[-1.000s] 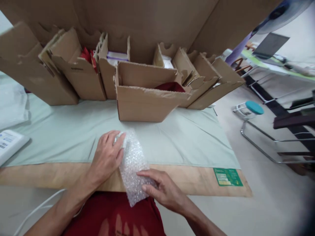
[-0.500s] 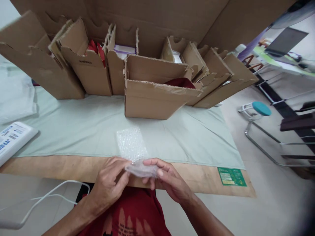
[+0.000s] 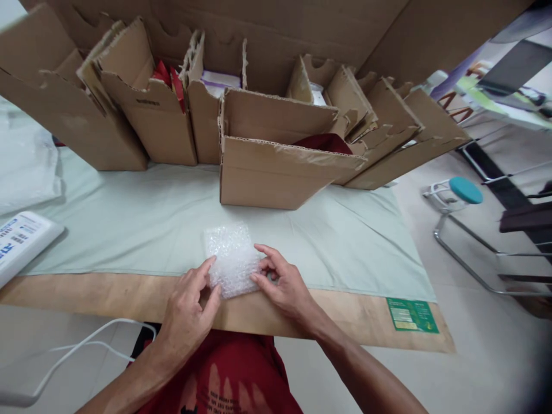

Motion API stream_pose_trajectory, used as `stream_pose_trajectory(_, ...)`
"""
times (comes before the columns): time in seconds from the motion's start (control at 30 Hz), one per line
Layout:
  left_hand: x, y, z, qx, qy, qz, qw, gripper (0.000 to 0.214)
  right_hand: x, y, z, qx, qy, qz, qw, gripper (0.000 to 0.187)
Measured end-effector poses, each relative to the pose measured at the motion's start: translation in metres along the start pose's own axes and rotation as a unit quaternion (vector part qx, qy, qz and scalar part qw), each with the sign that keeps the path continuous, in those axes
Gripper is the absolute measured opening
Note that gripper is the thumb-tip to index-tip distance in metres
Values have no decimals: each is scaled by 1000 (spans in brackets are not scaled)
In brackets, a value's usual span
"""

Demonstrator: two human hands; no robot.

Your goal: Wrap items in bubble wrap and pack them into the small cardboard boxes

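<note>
Two clear bubble wrap layers overlap near the table's front edge: a rear part (image 3: 228, 234) lies flat on the cloth, and a nearer piece (image 3: 235, 273) covers its front. Whether the two are joined I cannot tell. My left hand (image 3: 190, 299) grips the nearer piece's left side, thumb and index finger at its edge. At the right side, my right hand (image 3: 282, 282) holds the same piece with its thumb on top and fingers curled by the edge. Anything wrapped inside cannot be made out.
Behind the wrap stands a cardboard box (image 3: 276, 172) with dark red material inside, before a row of cardboard bins (image 3: 168, 126). A white device (image 3: 26, 244) and plastic bags (image 3: 28, 172) lie left. A green card (image 3: 411, 315) is at the right corner; a stool (image 3: 466, 190) stands beyond.
The bubble wrap piece held bunched between my hands has come down flat over the front of the other part. Both hands moved slightly forward and now sit at its two sides.
</note>
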State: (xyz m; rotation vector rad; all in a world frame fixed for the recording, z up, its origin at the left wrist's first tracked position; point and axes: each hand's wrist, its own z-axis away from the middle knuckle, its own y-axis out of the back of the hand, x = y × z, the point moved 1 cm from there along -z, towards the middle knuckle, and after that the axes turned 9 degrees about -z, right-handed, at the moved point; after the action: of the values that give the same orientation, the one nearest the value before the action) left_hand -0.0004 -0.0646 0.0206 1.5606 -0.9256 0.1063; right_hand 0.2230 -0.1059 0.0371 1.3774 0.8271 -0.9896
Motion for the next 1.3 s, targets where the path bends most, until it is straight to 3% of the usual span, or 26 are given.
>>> stream_pose_trajectory(0.2, 6, 13, 2, 94, -102, -110, 984, 61, 2, -13, -9, -4, 13, 132, 991, 50)
stream_pose_trajectory(0.3, 9, 16, 2, 22, -177, -104, 979, 42, 1, -12, -8, 3, 38, 173, 984, 49)
stream_pose_trajectory(0.4, 8, 14, -2, -43, -183, -89, 978, 26, -5, -4, -1, 41, 118, 219, 968, 47)
stream_pose_trajectory(0.47, 7, 12, -5, -48, -173, -82, 980, 26, -10, 2, 5, 22, 181, 242, 953, 48)
stream_pose_trajectory(0.53, 5, 11, -7, -43, -170, -82, 981, 26, -13, 4, 9, -43, 219, 262, 939, 46)
stream_pose_trajectory(0.6, 5, 11, -9, -30, -169, -85, 981, 25, -13, 3, 10, -87, 238, 273, 928, 34)
stream_pose_trajectory(0.67, 4, 13, -9, -15, -167, -63, 984, 23, -11, 0, 7, -83, 247, 254, 931, 22)
stream_pose_trajectory(0.8, 1, 16, -10, -10, -129, 18, 991, 17, -8, -4, 0, -51, 213, 164, 962, 19)
stream_pose_trajectory(0.9, -5, 12, -17, 9, -94, 5, 996, 15, -8, -3, 0, -11, 177, 158, 971, 20)
stream_pose_trajectory(0.97, -9, 6, -24, 31, -91, -22, 995, 16, -10, -1, 3, 51, 185, 199, 961, 20)
stream_pose_trajectory(1.03, -11, 0, -31, 40, -89, -46, 994, 17, -14, -2, 6, 75, 219, 252, 940, 20)
stream_pose_trajectory(1.13, -10, -3, -39, 27, -69, -56, 996, 19, -15, -9, 5, -5, 263, 313, 913, 23)
stream_pose_trajectory(1.2, -8, 2, -38, 32, -26, -23, 999, 22, -11, -13, -1, -29, 267, 320, 909, 24)
stream_pose_trajectory(1.3, -3, 13, -30, 33, 109, 93, 989, 33, -6, -13, -11, 26, 232, 240, 942, 22)
